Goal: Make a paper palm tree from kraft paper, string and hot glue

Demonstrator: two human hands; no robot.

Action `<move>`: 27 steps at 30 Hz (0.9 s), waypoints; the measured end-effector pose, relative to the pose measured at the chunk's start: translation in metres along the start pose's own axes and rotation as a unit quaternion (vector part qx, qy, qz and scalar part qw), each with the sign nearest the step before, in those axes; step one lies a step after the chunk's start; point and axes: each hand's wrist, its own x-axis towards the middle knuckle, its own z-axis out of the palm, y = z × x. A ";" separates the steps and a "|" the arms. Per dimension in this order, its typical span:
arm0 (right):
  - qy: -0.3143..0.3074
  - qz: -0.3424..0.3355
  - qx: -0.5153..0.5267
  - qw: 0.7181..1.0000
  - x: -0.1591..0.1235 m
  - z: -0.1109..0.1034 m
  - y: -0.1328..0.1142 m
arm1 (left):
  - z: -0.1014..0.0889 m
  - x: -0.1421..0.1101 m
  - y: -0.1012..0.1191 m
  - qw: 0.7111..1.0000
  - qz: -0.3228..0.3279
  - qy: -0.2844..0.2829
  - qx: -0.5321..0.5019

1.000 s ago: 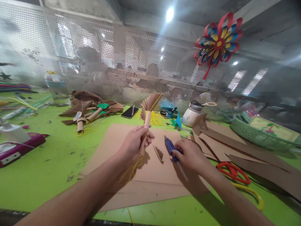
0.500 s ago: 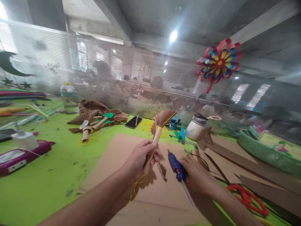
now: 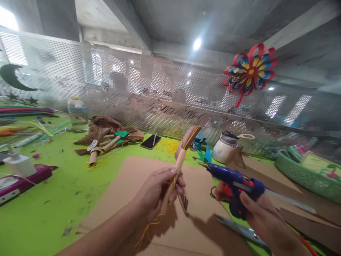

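Observation:
My left hand (image 3: 163, 190) is closed around a brown paper craft (image 3: 179, 160), a rolled tube with a pleated fan spreading from its upper end. Yellow strands (image 3: 149, 227) trail from the lower end, and a smaller pleated piece (image 3: 183, 204) shows below my fingers. In my right hand (image 3: 257, 209) is a blue hot glue gun (image 3: 237, 179), its nozzle pointing left toward the craft but apart from it. A clear glue stick (image 3: 290, 201) sticks out of its back, and a red light glows on its side. Beneath both hands lies a brown paper sheet (image 3: 128, 185).
Metal scissors (image 3: 239, 229) lie under my right hand. Behind are finished-looking paper crafts (image 3: 114, 138), a phone (image 3: 150, 141), a white jar (image 3: 225, 147) and a green basket (image 3: 306, 177). A purple power strip (image 3: 39, 174) sits left. A perforated metal screen (image 3: 160, 89) stands behind the table.
My right hand has picked up the glue gun from the paper and now grips it by the handle, nozzle turned left. My left hand keeps its hold on the paper craft, nearly unmoved.

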 end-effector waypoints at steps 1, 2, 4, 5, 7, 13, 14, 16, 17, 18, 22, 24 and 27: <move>-0.012 -0.007 0.053 0.998 -0.002 0.003 -0.001 | 0.001 -0.001 0.000 1.000 -0.003 -0.006 -0.004; -0.027 -0.008 0.095 0.995 -0.003 0.006 -0.001 | 0.002 -0.002 0.000 1.000 -0.006 -0.013 -0.007; -0.050 0.020 0.139 0.989 -0.004 0.014 -0.002 | 0.003 -0.003 0.000 0.999 -0.021 -0.025 -0.013; -0.054 0.033 0.150 0.987 -0.005 0.017 -0.002 | 0.003 -0.003 0.000 0.999 -0.029 -0.032 -0.016; -0.054 0.046 0.159 0.985 -0.006 0.022 -0.002 | 0.003 -0.005 -0.001 0.998 -0.041 -0.045 -0.018; -0.048 0.059 0.125 0.989 -0.010 0.023 -0.006 | 0.004 -0.011 -0.003 0.997 -0.060 -0.057 -0.009; -0.050 0.060 0.122 0.989 -0.010 0.022 -0.006 | 0.004 -0.011 -0.003 0.997 -0.062 -0.055 -0.008; -0.055 0.061 0.124 0.989 -0.011 0.022 -0.006 | 0.005 -0.013 -0.002 0.997 -0.063 -0.053 -0.003; -0.057 0.061 0.125 0.989 -0.011 0.022 -0.006 | 0.006 -0.013 -0.002 0.997 -0.062 -0.051 -0.001; -0.058 0.061 0.126 0.988 -0.011 0.022 -0.007 | 0.007 -0.013 -0.002 0.997 -0.059 -0.051 0.002; -0.049 0.053 0.113 0.991 -0.011 0.023 -0.007 | 0.008 -0.012 -0.002 0.997 -0.050 -0.064 0.010; -0.043 0.046 0.105 0.992 -0.011 0.023 -0.008 | 0.008 -0.012 -0.003 0.997 -0.047 -0.065 0.014; -0.040 0.032 0.101 0.994 -0.011 0.024 -0.009 | 0.007 -0.013 -0.004 0.997 -0.039 -0.062 0.012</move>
